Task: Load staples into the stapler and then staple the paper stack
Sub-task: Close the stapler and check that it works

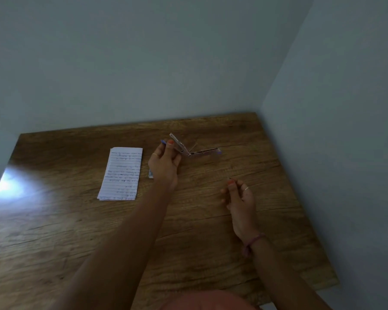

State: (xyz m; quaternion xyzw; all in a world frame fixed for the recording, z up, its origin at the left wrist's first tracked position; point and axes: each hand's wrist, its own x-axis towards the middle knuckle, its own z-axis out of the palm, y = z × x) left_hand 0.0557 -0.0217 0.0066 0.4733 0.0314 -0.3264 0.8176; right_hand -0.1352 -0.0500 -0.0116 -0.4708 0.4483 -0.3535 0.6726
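Stapler [189,148] hinged open on tabletop [211,220]; light, stiff metal, likely slippery. Left hand [165,166] pinches raised arm; right hand [240,198] loosely curled, contents indiscernible.

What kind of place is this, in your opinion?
Probably a plain room at home or in an office: a wooden table pushed into a corner of bare walls, with a handwritten paper stack and an opened stapler on it.

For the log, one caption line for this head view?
Left hand holds the opened stapler on the wooden table; right hand pinches something thin; lined paper stack alongside.
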